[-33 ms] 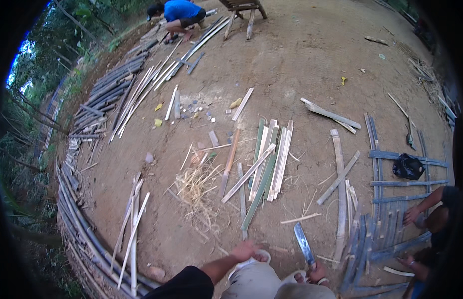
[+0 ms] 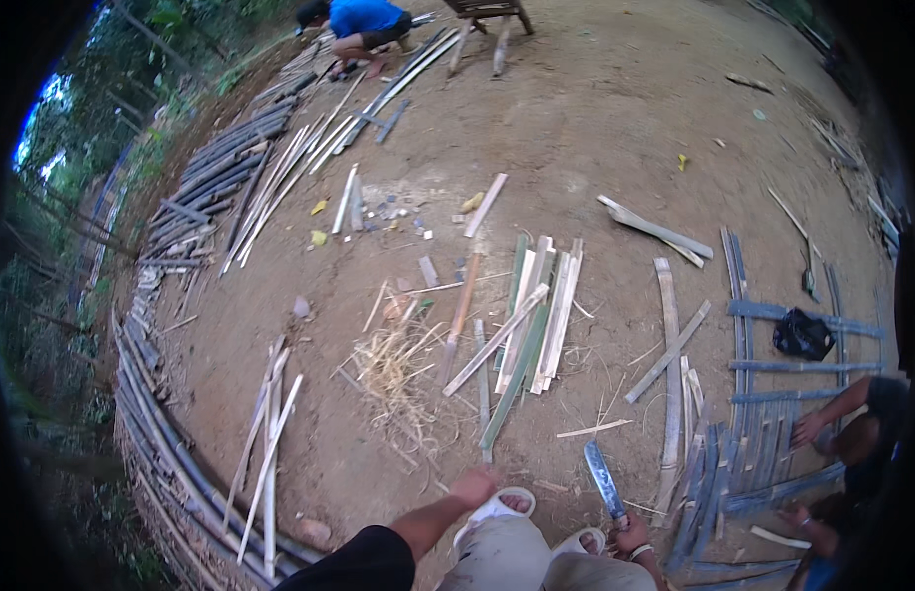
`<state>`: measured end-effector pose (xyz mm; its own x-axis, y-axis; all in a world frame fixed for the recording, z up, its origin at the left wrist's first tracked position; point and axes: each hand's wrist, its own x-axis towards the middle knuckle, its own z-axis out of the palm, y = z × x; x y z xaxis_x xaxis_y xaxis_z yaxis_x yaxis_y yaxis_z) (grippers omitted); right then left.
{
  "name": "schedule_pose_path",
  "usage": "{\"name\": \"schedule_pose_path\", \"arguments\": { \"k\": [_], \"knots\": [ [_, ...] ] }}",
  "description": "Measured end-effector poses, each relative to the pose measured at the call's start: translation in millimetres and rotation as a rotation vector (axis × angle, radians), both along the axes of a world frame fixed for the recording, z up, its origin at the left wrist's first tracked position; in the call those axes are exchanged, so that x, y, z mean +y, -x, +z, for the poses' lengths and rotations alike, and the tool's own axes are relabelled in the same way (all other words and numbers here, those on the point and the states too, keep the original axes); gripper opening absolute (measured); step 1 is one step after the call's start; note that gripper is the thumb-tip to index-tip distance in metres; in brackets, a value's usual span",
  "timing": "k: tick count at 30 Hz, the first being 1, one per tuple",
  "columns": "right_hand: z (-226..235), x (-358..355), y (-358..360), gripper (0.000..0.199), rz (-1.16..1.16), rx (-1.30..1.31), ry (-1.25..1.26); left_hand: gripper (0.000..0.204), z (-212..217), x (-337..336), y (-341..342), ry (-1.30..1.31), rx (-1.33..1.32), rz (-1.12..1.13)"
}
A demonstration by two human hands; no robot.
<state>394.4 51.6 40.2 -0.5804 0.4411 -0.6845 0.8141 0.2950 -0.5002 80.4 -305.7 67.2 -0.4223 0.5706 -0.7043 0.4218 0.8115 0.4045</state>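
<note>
My right hand [image 2: 632,535] is closed round the handle of a machete [image 2: 603,479], its broad blade pointing up and slightly left over the dirt. Beside my left sandal, my left hand [image 2: 474,486] hangs low with its fingers mostly hidden; whether it holds anything does not show. Just above that hand lies the lower end of a green bamboo strip [image 2: 518,386]. This strip rests across a bundle of pale split bamboo strips [image 2: 559,320]. A single pale strip [image 2: 497,339] crosses the bundle at a slant.
Curly bamboo shavings [image 2: 393,372] are heaped left of the bundle. Dark bamboo poles [image 2: 172,463] line the left side. At right, another person's hand [image 2: 808,427] is at a bamboo lattice [image 2: 787,366] with a black plastic bag [image 2: 802,335] on it. A person in blue [image 2: 362,18] crouches far off.
My left hand has shifted slightly left, and more of my left sandal shows. The machete stays in my right hand, nearly in place.
</note>
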Motion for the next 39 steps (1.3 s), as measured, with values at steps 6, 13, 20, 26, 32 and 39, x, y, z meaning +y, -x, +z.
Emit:
{"name": "schedule_pose_path", "arguments": {
  "k": [6,13,20,26,32,39],
  "knots": [
    [206,-13,57,0.035,0.027,-0.196,-0.175,0.028,173,-149,-26,0.252,0.216,0.862],
    [292,-71,105,0.067,0.311,-0.546,-0.225,0.032,87,-219,167,0.226,0.691,0.964],
    [438,-222,251,0.079,0.376,-0.688,-0.168,0.041,24,-309,260,0.06,0.469,1.571],
    [533,-363,450,0.072,0.258,-0.537,-0.116,0.041,72,-358,239,0.17,0.126,1.166],
    [630,-483,723,0.064,0.219,-0.318,0.19,0.041,345,-496,219,0.122,-0.255,1.108],
    [540,-517,860,0.061,0.362,0.008,-0.014,0.035,536,-551,487,-0.079,-0.347,0.934]
  ]
}}
